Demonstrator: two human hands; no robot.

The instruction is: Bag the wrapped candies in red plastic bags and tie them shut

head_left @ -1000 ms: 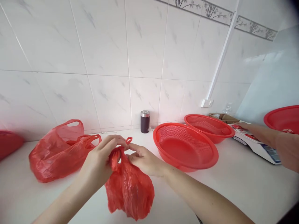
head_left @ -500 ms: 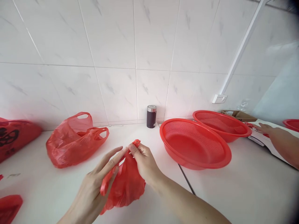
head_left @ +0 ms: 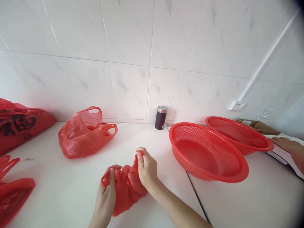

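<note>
Between my two hands a red plastic bag (head_left: 128,193) rests low over the white table, its body crumpled and its contents hidden. My left hand (head_left: 106,186) is closed around one side of the bag's top, thumb uppermost. The fingers of my right hand (head_left: 147,167) are wrapped round the other side of the top, with a bit of red plastic poking out by the thumb. Beyond my left hand sits a larger red plastic bag (head_left: 80,137) with two loop handles standing up.
Two red perforated baskets (head_left: 243,171) overlap on the right. A dark flask (head_left: 161,118) stands by the tiled wall. More red bags (head_left: 28,126) lie at the left, one with black characters. At far right, another person's hand (head_left: 288,145) rests on a white device near a cardboard box (head_left: 263,127).
My left hand has gone from spread fingers to a closed hold on the bag, and my hands have moved apart. The view has shifted left. The other person's hand has flattened.
</note>
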